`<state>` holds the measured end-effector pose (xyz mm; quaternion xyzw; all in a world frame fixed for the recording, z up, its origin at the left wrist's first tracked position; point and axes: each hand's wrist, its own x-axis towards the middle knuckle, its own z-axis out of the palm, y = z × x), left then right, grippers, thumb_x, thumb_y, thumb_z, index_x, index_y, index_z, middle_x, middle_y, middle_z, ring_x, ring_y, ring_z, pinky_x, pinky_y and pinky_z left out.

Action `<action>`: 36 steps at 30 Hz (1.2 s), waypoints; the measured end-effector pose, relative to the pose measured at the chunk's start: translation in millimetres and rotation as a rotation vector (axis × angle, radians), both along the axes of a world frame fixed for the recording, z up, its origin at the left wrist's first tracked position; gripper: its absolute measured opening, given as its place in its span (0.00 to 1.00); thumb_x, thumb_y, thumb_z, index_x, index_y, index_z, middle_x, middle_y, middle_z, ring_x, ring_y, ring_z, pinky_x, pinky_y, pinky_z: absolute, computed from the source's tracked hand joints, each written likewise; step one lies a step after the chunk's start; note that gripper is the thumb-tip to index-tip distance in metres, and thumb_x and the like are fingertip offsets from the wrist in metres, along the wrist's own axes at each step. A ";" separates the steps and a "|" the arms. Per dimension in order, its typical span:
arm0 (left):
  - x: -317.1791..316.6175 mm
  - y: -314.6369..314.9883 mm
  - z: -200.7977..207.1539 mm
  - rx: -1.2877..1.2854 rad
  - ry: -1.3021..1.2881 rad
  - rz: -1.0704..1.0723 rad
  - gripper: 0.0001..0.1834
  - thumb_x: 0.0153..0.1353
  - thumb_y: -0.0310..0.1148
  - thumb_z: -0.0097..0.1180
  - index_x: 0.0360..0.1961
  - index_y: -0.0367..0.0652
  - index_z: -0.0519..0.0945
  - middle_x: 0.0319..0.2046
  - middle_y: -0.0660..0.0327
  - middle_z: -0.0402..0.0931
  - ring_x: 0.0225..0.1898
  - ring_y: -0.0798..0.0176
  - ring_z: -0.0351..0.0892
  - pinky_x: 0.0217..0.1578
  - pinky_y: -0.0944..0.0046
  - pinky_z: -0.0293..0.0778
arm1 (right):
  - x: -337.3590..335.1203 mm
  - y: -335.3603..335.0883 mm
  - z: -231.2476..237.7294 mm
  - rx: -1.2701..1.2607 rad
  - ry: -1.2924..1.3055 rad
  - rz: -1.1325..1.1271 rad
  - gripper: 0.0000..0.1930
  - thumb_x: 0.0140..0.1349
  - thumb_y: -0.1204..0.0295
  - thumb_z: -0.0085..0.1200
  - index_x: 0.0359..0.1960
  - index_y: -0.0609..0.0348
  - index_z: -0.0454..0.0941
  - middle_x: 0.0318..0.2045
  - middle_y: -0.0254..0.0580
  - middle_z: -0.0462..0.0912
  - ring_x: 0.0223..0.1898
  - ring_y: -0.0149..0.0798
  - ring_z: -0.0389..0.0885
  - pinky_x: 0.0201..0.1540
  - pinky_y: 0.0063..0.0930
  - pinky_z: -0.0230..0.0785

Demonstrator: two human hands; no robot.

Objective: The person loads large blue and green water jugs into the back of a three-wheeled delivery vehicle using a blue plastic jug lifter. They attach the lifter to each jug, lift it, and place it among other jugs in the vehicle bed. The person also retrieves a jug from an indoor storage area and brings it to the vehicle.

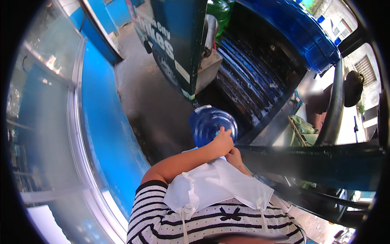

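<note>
A round, clear blue water jug [205, 118] is right in front of me, its top turned toward me. My left hand [223, 142] is at its mouth, the fingers bent together around a small light-blue piece [217, 133] that looks like the cap. Close beside it, partly behind the left wrist, my right hand [234, 156] has its fingers curled in. What the right fingers hold, if anything, is hidden. A white plastic apron [215, 183] hangs over my striped shirt, just below both hands.
Ahead to the right is a vehicle's slatted cargo bed [248, 77], with large blue jugs [308, 40] along its far side and a green jug [219, 14] at the back. A dark printed panel [174, 40] stands ahead. A blue wall [101, 110] runs along my left. Another person [319, 101] is at the right.
</note>
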<state>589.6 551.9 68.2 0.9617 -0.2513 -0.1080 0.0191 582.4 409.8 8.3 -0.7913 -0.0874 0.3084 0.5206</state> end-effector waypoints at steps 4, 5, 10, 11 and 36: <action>71.9 28.6 -6.1 -0.008 -0.051 0.009 0.06 0.45 0.35 0.60 0.24 0.49 0.86 0.27 0.64 0.81 0.49 0.57 0.68 0.45 0.48 0.61 | 69.8 29.3 -8.9 -0.006 -0.009 -0.014 0.11 0.60 0.69 0.54 0.39 0.65 0.80 0.29 0.43 0.85 0.31 0.31 0.81 0.34 0.28 0.70; 79.6 30.0 -8.2 -0.052 -0.008 0.012 0.05 0.44 0.34 0.61 0.24 0.49 0.85 0.27 0.63 0.81 0.49 0.56 0.68 0.45 0.49 0.61 | 85.8 27.9 -7.5 -0.029 0.137 0.019 0.13 0.58 0.66 0.55 0.38 0.64 0.80 0.25 0.43 0.84 0.27 0.35 0.81 0.32 0.32 0.70; 151.6 76.0 -7.6 -0.143 -0.066 0.039 0.06 0.37 0.29 0.63 0.22 0.47 0.83 0.26 0.60 0.80 0.46 0.52 0.71 0.39 0.53 0.65 | 150.5 72.4 19.5 -0.107 0.045 0.079 0.14 0.55 0.65 0.58 0.36 0.64 0.77 0.19 0.45 0.81 0.18 0.36 0.80 0.24 0.30 0.69; 167.1 86.0 -7.4 -0.164 -0.068 0.045 0.06 0.37 0.29 0.64 0.22 0.46 0.83 0.26 0.60 0.80 0.45 0.52 0.71 0.38 0.54 0.65 | 168.4 83.1 26.5 -0.159 0.127 0.081 0.14 0.55 0.66 0.58 0.36 0.64 0.77 0.19 0.45 0.81 0.18 0.36 0.79 0.24 0.29 0.70; 238.5 166.7 -32.1 -0.524 0.455 -0.440 0.08 0.33 0.28 0.62 0.19 0.38 0.79 0.23 0.56 0.79 0.34 0.51 0.78 0.35 0.56 0.75 | 174.0 136.8 48.4 -0.331 -0.130 0.081 0.16 0.52 0.57 0.59 0.31 0.58 0.81 0.30 0.53 0.82 0.34 0.54 0.81 0.40 0.43 0.73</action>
